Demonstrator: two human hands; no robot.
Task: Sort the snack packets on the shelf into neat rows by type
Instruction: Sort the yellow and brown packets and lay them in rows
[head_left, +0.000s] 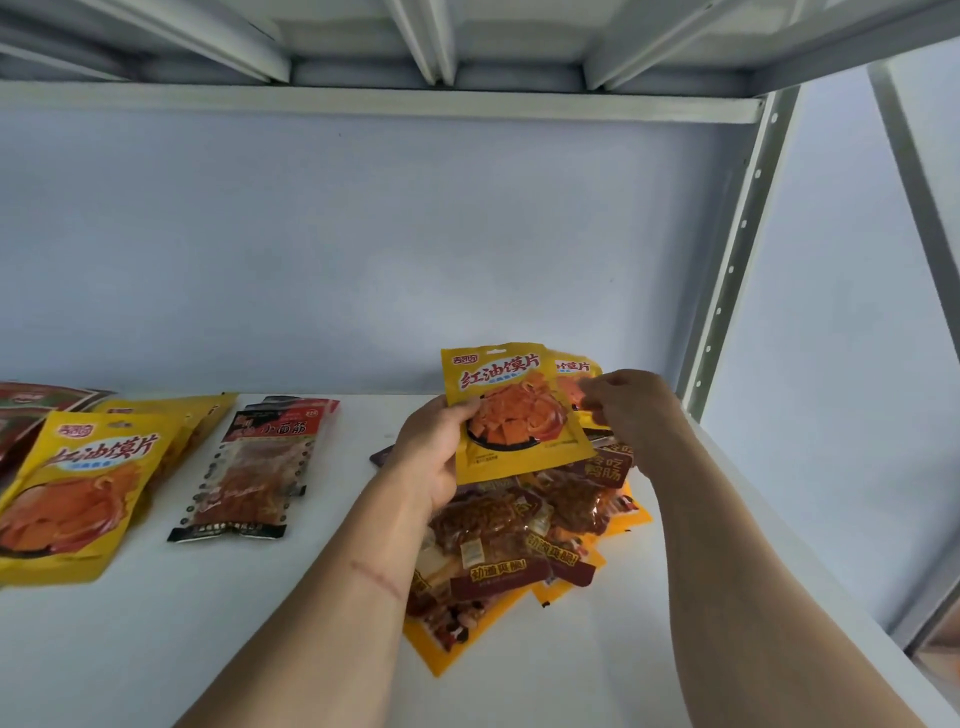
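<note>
My left hand (434, 452) grips a yellow snack packet (511, 410) by its left edge and holds it upright above the shelf. Behind it stands a second yellow packet (574, 371) of the same kind, pinched at its front by my right hand (631, 410). Under both hands lies a loose pile of brown and yellow packets (511, 540). A row of yellow packets (78, 488) lies at the left. To its right rests a stack of clear red-and-black packets (249, 467).
The white shelf board (218, 634) runs to a pale wall behind. Dark red packets (26, 410) lie at the far left edge. A perforated metal upright (732, 265) stands at the right, and the upper shelf's underside (363, 98) hangs overhead.
</note>
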